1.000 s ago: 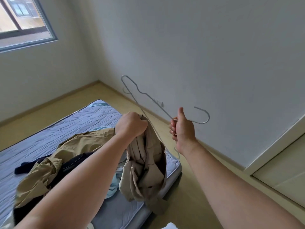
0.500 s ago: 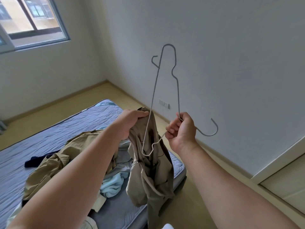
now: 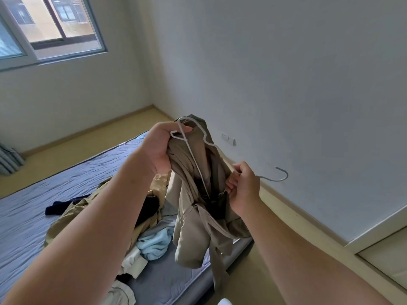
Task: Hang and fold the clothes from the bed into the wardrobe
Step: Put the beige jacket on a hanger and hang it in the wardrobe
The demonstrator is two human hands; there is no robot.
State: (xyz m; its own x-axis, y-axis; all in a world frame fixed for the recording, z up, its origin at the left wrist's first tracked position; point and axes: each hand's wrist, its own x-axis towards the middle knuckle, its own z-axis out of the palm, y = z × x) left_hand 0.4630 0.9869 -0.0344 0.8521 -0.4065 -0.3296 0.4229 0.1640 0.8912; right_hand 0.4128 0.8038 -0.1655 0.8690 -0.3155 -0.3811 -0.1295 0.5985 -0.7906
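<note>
Beige coat (image 3: 198, 219) hangs bunched in mid-air just right of the view's centre, lifted clear above the bed's (image 3: 44, 183) near corner, its tail drooping toward 6 o'clock. The left hand (image 3: 160, 148) grips the top of the coat, fingers curled round the cloth, with the thumb by the far tip of the wire hanger (image 3: 195, 160). The right hand (image 3: 243, 188) pinches the hanger at its neck, and the hook (image 3: 283, 176) sticks out bare toward 3 o'clock.

A second ago the hanger was held out by itself at 12 o'clock of the hands, apart from the coat. Half a second ago it stood nearly upright, with its lower tip just dipping into the fabric. Now it has swung down and one wire arm lies along the coat's open top, running from the left thumb down into the dark inside. The coat has also been raised higher.

I judge that the threading has begun: one shoulder looks close to seated, while the other side still hangs loose near the right hand, so the coat is not yet hung.

At 8 o'clock, more clothes wait on the bed: a khaki garment (image 3: 72, 216), a dark navy piece (image 3: 55, 209) and a light blue one (image 3: 156, 242). A pale panel at 4 o'clock may be the wardrobe, though I cannot tell.
</note>
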